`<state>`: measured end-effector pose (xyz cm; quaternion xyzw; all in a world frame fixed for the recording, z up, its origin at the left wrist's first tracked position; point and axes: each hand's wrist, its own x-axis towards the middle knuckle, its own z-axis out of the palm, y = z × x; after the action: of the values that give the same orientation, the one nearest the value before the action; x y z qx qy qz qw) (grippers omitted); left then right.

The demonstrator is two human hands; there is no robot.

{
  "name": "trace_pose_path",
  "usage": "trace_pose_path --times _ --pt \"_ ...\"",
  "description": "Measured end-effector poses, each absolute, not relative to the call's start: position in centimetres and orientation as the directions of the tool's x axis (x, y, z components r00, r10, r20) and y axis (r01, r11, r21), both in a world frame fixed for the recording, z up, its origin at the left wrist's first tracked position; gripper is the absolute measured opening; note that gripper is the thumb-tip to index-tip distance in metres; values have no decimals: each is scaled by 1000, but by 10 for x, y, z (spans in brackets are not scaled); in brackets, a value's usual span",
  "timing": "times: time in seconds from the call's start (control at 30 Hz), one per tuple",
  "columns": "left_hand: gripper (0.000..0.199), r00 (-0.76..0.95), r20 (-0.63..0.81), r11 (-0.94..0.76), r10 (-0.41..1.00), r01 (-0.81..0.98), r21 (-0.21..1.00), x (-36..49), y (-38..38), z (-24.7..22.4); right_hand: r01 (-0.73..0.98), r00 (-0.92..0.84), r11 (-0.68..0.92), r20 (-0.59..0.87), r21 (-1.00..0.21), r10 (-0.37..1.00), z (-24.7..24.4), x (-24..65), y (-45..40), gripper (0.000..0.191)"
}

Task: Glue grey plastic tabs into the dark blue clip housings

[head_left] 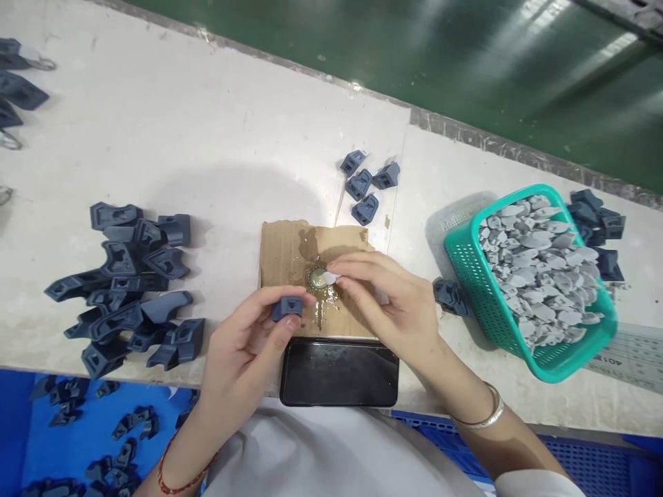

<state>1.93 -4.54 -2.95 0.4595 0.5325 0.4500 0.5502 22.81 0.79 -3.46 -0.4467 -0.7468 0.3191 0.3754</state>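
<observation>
My left hand (253, 338) is closed on a small dark blue-grey plastic part (288, 308), pinched between thumb and fingers with its recessed face showing. In my right hand (391, 297) a small pale grey piece (329, 277) is held between thumb and fingertips. Its tip is over or touching a bottle cap (317, 277) with clear wet liquid in it; I cannot tell which. The cap rests on a piece of brown cardboard (280, 255), with glossy drips and dark stains around it. A black phone (340, 373) lies just below the cardboard, between my wrists.
A teal basket (463, 241) full of pale grey pieces (543, 262) stands to the right. Dark parts (124, 255) lie heaped on the left, and several others (360, 184) sit beyond the cardboard. Blue bins (18, 428) with more parts are below the table's near edge.
</observation>
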Motion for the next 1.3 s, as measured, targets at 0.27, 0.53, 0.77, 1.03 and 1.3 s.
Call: trace_pose_path --times 0.27,0.53,0.77,1.03,1.3 --pt "18 55 -159 159 986 -1 987 21 -45 -30 485 -463 565 352 -668 814 -42 229 10 25" --pt "24 149 -138 113 979 161 980 19 -44 -36 334 -247 245 167 -910 955 -37 226 8 18" --pt "29 230 -104 34 968 288 957 19 -43 -39 -29 -190 -58 -51 -998 980 -30 221 4 6" --pt "32 240 -121 45 963 302 952 20 -41 -38 4 -248 -39 -39 -999 968 -26 218 0 8" --pt "31 236 -78 4 969 299 954 23 -39 -36 102 -278 99 67 -990 958 -25 218 -2 14"
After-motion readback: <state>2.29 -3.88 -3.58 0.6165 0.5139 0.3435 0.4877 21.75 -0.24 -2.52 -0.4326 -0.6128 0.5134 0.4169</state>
